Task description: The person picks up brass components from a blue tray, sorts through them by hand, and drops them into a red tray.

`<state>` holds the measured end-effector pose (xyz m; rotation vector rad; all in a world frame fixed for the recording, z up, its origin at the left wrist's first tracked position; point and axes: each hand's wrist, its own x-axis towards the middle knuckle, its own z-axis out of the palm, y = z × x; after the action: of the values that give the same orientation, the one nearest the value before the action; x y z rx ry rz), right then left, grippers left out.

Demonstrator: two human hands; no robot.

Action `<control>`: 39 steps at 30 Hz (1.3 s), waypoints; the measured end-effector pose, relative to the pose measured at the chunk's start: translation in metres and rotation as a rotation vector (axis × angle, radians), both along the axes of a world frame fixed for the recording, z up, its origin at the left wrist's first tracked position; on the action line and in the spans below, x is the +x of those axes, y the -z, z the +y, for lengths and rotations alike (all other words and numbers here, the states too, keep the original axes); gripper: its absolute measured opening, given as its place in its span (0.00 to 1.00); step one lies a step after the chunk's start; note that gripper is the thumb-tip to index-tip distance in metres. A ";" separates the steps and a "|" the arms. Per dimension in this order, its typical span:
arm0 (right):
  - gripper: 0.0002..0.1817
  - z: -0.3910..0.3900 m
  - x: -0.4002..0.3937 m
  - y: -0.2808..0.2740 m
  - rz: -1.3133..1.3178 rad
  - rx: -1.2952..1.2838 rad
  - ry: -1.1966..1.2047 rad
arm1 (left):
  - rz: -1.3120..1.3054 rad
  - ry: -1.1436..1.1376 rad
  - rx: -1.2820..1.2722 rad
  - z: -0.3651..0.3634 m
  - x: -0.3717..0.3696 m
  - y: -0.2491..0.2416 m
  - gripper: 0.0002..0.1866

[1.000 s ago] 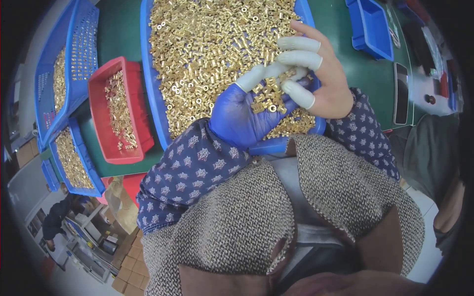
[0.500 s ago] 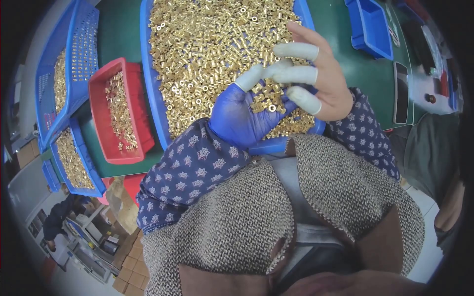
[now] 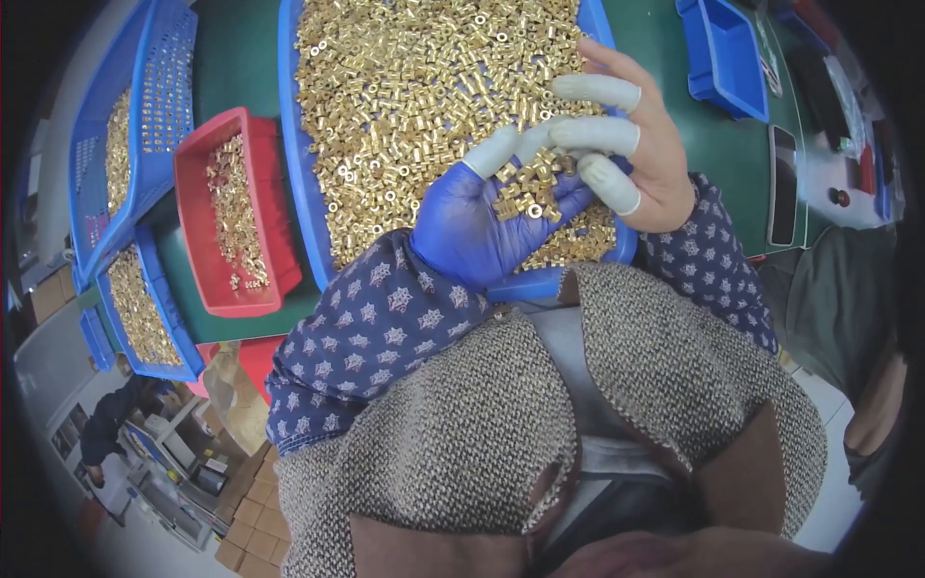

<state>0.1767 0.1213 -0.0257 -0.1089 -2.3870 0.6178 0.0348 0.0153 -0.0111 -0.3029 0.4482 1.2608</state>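
Note:
My left hand, in a blue glove with pale finger cots, is cupped palm up around a small heap of brass nuts. My right hand is bare apart from pale cots on the fingers. Its thumb and forefinger close on a brass nut at the edge of that heap, partly hidden by the fingers. Both hands are over the near part of a large blue tray, which is spread with a great many loose brass nuts.
Left of the tray stands a red bin with some brass pieces. Beyond it are a blue perforated basket and a blue bin, both holding brass pieces. A small blue bin and a phone-like dark object lie right. Another person sits at right.
My right hand has shifted slightly to the right, and its thumb and forefinger have drawn together on a nut at the heap. The left hand stays cupped in nearly the same place.

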 end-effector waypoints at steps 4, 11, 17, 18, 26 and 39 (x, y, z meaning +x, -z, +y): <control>0.14 -0.001 -0.002 0.001 -0.021 0.034 -0.079 | -0.192 0.057 0.026 -0.003 -0.004 0.023 0.21; 0.11 -0.002 -0.001 -0.001 0.018 0.066 -0.020 | -0.062 0.040 -0.023 0.000 -0.001 0.013 0.19; 0.13 -0.003 -0.003 0.003 0.047 0.062 -0.061 | -0.378 0.125 0.023 0.002 -0.005 0.025 0.16; 0.13 -0.003 -0.003 0.002 0.047 0.063 -0.059 | -0.377 0.119 0.034 0.001 -0.004 0.024 0.16; 0.11 0.000 -0.001 0.004 0.078 0.079 -0.097 | -0.248 0.036 0.270 -0.001 -0.001 0.030 0.15; 0.11 -0.003 -0.001 0.001 0.122 0.099 -0.114 | -0.415 0.021 0.248 0.003 0.006 0.022 0.14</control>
<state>0.1760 0.1182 -0.0268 0.1055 -2.3117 0.5421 0.0411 0.0184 -0.0332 -0.3375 -0.0602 1.1805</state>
